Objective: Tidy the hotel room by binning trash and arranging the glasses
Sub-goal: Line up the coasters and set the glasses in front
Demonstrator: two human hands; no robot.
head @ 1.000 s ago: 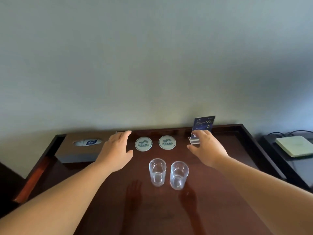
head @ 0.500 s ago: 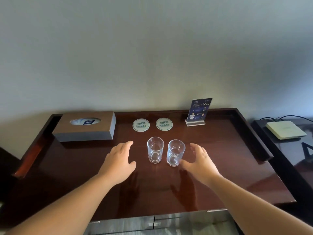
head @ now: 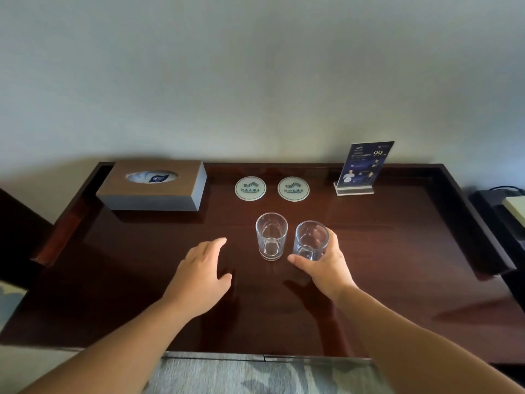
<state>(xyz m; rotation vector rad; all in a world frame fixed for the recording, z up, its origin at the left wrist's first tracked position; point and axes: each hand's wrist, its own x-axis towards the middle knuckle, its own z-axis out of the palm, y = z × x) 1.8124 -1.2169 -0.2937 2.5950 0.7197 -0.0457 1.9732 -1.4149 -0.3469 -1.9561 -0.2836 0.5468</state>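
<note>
Right grip (head: 324, 268) grasping the right glass (head: 311, 240) at the middle of the bench (head: 397, 251).
The left glass (head: 271, 236) stands just beside it, making two; left grip (head: 199, 274) hovers released nearby. Behind them lie two coasters (head: 250, 188) (head: 293, 189), with one tissue box (head: 153, 186) back left and one card stand (head: 360, 169) back right.

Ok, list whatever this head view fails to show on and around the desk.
- Right glass: head view; the right hand wraps its base, so lifted or standing cannot be told.
- Card: print too small to read beyond "99".
- Pale box: cut off by the right edge.
- Left hand: its palm faces down, contact with the desk unclear.
</note>
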